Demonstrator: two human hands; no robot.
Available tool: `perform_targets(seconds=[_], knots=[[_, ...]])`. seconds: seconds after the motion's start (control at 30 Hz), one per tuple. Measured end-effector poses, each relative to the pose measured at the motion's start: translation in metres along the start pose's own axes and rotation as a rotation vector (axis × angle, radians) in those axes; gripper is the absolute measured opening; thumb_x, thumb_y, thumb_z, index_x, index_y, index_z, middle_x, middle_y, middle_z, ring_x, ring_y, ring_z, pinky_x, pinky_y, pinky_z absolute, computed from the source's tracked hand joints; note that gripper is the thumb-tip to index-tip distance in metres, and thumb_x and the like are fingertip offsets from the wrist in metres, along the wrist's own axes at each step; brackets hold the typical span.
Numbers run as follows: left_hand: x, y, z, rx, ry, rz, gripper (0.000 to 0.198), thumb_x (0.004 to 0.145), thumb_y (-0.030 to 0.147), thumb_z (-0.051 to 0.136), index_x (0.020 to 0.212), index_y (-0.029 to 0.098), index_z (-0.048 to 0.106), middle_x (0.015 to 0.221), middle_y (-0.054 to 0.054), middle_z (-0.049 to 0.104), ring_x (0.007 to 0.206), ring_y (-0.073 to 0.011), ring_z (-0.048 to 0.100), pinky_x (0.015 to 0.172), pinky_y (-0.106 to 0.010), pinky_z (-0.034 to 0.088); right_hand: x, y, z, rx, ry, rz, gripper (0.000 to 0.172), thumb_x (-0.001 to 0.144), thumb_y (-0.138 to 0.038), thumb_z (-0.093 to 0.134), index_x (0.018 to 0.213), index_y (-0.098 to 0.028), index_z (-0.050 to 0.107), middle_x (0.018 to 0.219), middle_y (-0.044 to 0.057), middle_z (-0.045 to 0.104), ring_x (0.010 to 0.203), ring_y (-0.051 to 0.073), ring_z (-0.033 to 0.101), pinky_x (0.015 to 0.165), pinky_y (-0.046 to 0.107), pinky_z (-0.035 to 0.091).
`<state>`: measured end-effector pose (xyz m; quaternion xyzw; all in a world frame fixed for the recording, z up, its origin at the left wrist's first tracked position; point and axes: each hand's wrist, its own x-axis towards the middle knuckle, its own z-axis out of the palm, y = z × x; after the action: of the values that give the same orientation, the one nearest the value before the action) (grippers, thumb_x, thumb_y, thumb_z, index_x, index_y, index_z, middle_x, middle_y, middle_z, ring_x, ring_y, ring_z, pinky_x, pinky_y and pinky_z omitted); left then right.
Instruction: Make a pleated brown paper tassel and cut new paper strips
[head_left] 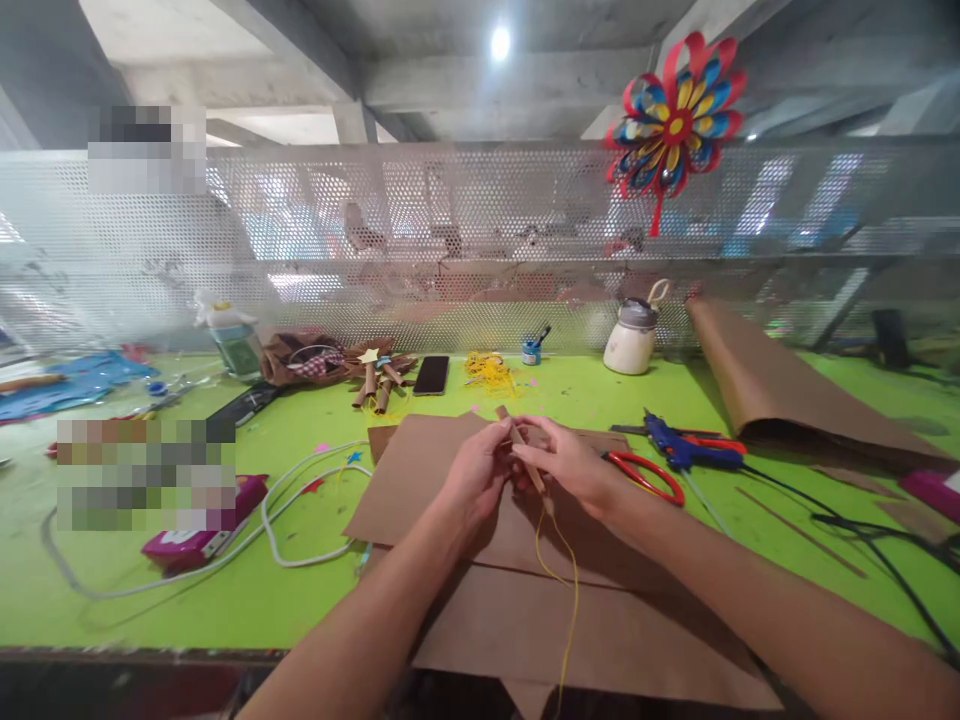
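My left hand (474, 472) and my right hand (571, 462) meet over brown paper sheets (480, 560) on the green table (225, 590). Both pinch a thin rolled brown paper stick (517, 436) that slants from upper left to lower right between them. A yellow string (562, 575) hangs from the stick's lower end and trails toward me across the paper. The fingers of both hands are closed round the stick.
Red-handled scissors (651, 474) and a blue glue gun (686, 448) lie right of my right hand. A big brown paper roll (780, 395) lies at the right. A phone (431, 375), paper-tube figures (375, 385), yellow thread (489, 372), a white kettle (632, 338) and a white cable (300, 520) are around.
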<state>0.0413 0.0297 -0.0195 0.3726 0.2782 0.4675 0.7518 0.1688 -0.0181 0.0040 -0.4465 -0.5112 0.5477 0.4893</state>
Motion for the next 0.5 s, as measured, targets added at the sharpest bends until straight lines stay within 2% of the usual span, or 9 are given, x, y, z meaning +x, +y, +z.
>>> perform_targets(seconds=[0.13,0.23,0.37,0.5], knots=[[0.001,0.002,-0.002,-0.027,0.083,0.011,0.027,0.08,0.032,0.062,0.098,0.011,0.063,0.075,-0.006,0.065,0.059,-0.0136,0.061,0.052,-0.023,0.046,-0.014,0.005,0.002,0.057,-0.022,0.053,0.078,0.071,-0.022,0.071,0.137,-0.021,0.031,0.071,-0.002,0.066,0.055,0.014,0.063,0.056,0.029,0.052],[0.0,0.003,-0.001,-0.012,0.093,-0.005,0.03,0.081,0.032,0.061,0.103,0.011,0.062,0.068,-0.003,0.061,0.052,-0.0107,0.057,0.048,-0.02,0.043,-0.018,0.013,0.001,0.1,-0.028,0.06,0.08,0.073,-0.023,0.069,0.14,-0.017,0.026,0.07,0.0,0.067,0.053,0.015,0.063,0.053,0.029,0.052],[-0.003,0.001,0.003,0.029,-0.014,-0.049,0.031,0.083,0.038,0.059,0.099,0.012,0.06,0.063,-0.001,0.057,0.043,-0.0103,0.051,0.038,-0.021,0.037,-0.016,0.018,-0.001,0.108,-0.043,0.025,0.078,0.074,-0.027,0.07,0.139,-0.015,0.029,0.068,0.0,0.067,0.048,0.014,0.061,0.049,0.028,0.052],[-0.009,0.001,0.008,0.083,-0.124,-0.054,0.024,0.079,0.033,0.064,0.089,0.012,0.058,0.061,0.0,0.057,0.042,-0.01,0.051,0.038,-0.02,0.038,-0.012,0.022,-0.005,0.071,-0.021,-0.019,0.072,0.073,-0.032,0.071,0.134,-0.015,0.037,0.063,-0.001,0.066,0.044,0.013,0.059,0.044,0.025,0.049]])
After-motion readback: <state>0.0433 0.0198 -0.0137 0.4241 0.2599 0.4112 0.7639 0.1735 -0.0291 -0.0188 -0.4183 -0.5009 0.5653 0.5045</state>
